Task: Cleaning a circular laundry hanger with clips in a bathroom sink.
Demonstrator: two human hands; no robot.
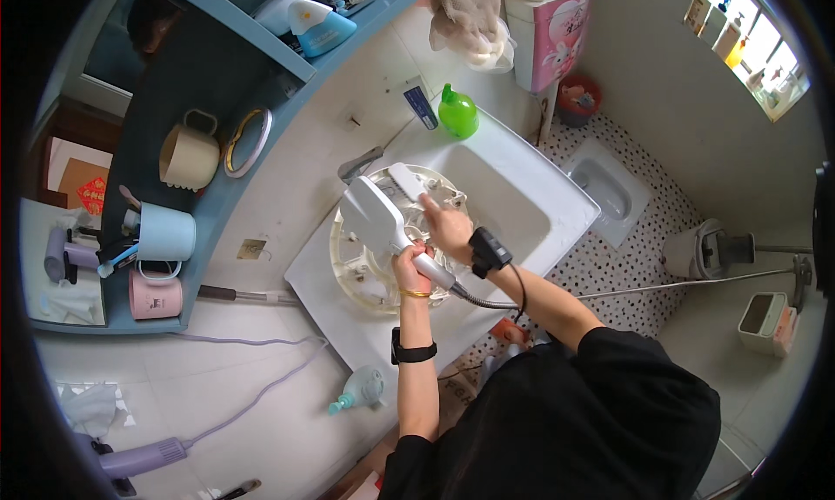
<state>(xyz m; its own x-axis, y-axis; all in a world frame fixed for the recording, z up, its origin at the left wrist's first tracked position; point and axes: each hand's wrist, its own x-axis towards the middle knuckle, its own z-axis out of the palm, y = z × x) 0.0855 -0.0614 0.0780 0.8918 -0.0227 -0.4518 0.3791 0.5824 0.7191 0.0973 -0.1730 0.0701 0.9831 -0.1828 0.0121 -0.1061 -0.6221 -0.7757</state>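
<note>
A round cream-coloured plastic part (341,261) with an openwork inside lies in the white sink (570,206). Over it, my left hand (412,270) is wrapped round the handle of a white shower head (372,215), whose metal hose (477,302) runs off to the right. My right hand (449,232) grips a white brush (406,183), its head above the far side of the round part. The brush's bristles cannot be made out. Both hands partly cover the round part. The tap (358,163) stands just beyond it.
A green bottle (458,113) and a dark blue tube (420,107) stand on the sink's far rim. A teal pump bottle (361,389) is at the near left corner. Blue shelves (252,39) with cups overhang the left. A squat toilet (606,191) is in the floor at right.
</note>
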